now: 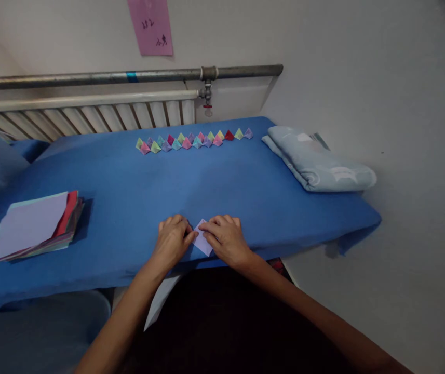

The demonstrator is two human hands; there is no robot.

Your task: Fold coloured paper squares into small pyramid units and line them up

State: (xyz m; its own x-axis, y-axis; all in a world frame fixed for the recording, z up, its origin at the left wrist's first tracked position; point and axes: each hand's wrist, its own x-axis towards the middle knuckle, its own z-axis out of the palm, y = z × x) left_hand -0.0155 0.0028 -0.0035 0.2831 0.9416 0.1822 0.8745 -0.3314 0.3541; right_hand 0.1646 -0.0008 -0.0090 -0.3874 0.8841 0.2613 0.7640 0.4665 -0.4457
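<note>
A small folded piece of lavender paper [203,242] lies on the blue cloth near the table's front edge, one corner pointing towards me. My left hand [173,238] is at its left side, fingers curled and thumb on the paper's edge. From the right, my right hand [227,238] has its thumb and index finger on the paper, with the other fingers bent. The fingers cover part of the paper's left and right sides. Farther back, several small folded paper pieces [187,143] in pink, green, blue, purple, yellow and red stand in two close rows.
A stack of coloured paper sheets [31,223] lies on the left of the blue tablecloth [129,192]. At the right rests a folded pale blue blanket [323,161]. Behind the table are a white radiator [109,115] and a metal pipe [90,78]; a pink note [151,28] hangs above.
</note>
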